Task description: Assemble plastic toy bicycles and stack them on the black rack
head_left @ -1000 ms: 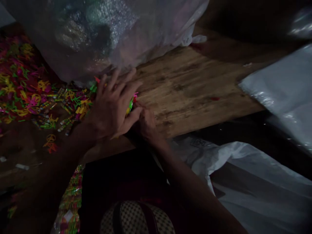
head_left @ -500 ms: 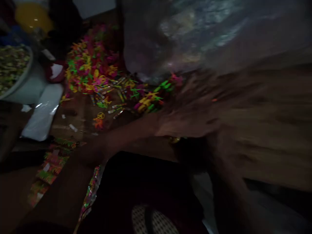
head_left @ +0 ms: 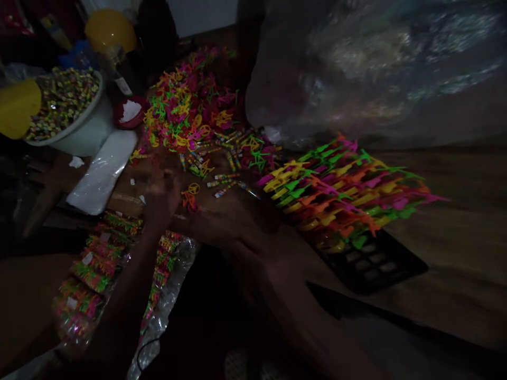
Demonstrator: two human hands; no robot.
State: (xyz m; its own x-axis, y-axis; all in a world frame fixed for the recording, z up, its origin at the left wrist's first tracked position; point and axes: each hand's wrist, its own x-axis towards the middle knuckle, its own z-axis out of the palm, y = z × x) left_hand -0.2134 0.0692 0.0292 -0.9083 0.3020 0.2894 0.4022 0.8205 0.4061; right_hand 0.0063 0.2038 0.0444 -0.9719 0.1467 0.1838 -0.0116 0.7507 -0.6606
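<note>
The right hand [head_left: 237, 221], finger state unclear in the dark, lies nearer the fanned neon plastic pieces [head_left: 340, 192], which stretch rightward beyond its fingers.

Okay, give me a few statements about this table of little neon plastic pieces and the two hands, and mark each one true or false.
1. A row of neon plastic pieces lies lined up on a dark tray. True.
2. The white bowl at the far left is empty. False: it is heaped with small multicoloured bits.
3. The left hand is over the wooden table, beside the loose pile of pieces. True.
4. The right hand grips the yellow balloon. False: the balloon sits far back, untouched.
5. A clear plastic bag rests behind the tray. True.
</note>
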